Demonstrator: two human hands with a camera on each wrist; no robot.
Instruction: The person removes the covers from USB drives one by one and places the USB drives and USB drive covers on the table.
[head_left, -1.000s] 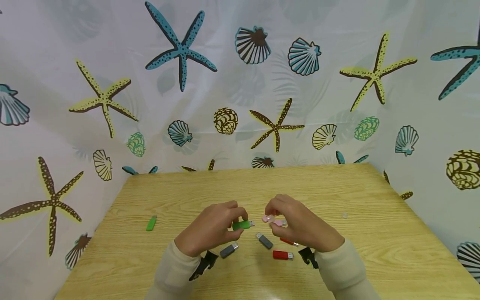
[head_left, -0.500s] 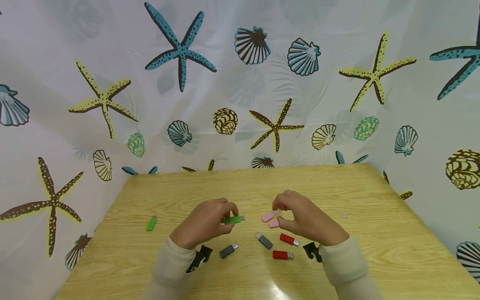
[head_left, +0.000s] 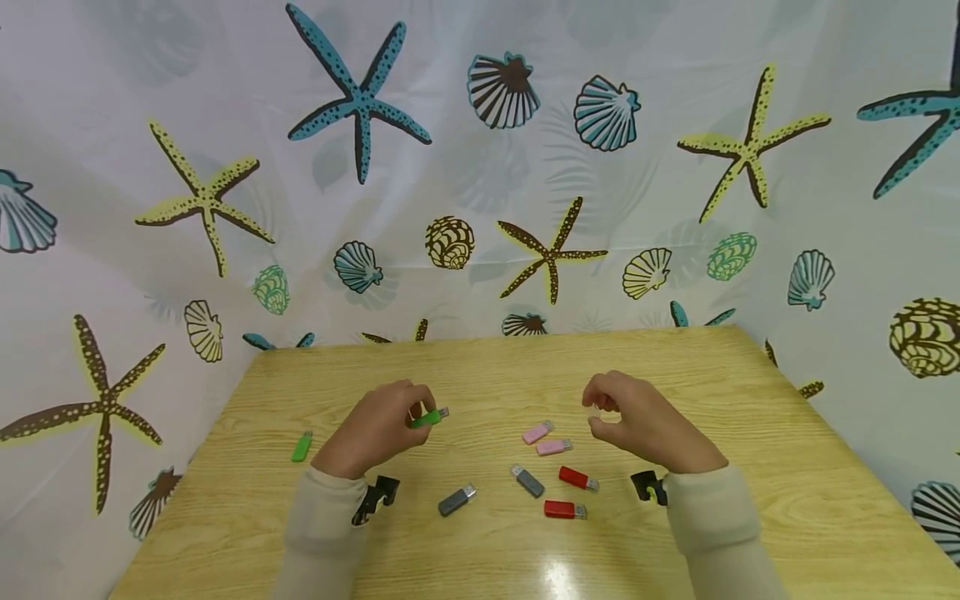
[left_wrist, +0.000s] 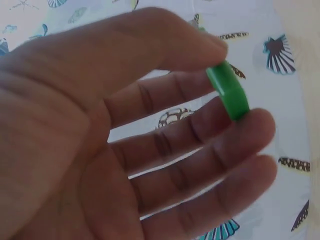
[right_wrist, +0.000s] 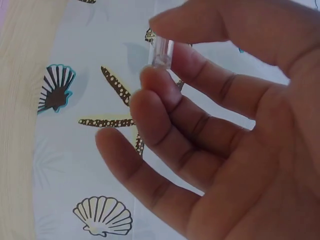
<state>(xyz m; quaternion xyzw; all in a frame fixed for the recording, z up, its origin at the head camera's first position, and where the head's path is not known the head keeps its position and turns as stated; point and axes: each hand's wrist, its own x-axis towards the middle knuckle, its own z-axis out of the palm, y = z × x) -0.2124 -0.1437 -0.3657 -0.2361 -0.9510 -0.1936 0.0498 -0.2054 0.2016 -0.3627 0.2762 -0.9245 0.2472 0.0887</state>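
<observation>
My left hand (head_left: 378, 429) pinches a green USB stick (head_left: 426, 419), its metal plug bare and pointing right. In the left wrist view the green USB stick (left_wrist: 229, 92) sits between thumb and fingertips. Raised over the right half of the table, my right hand (head_left: 647, 421) holds a small clear USB cap (right_wrist: 162, 52) between thumb and fingers. Two pink USB sticks lie between the hands, the upper one (head_left: 537, 432) just beyond the lower one (head_left: 554, 447), both with plugs bare.
Two red USB sticks, one farther (head_left: 578, 478) and one nearer (head_left: 565, 509), lie on the wooden table (head_left: 480, 375). Two grey sticks, one right (head_left: 528, 481) and one left (head_left: 457, 500), lie nearby. Another green stick (head_left: 302, 447) is at far left. Patterned cloth (head_left: 480, 167) surrounds the back.
The right hand has lifted the clear cap away from the pink stick, up and right. The left hand has moved left and farther back with the green USB stick.
</observation>
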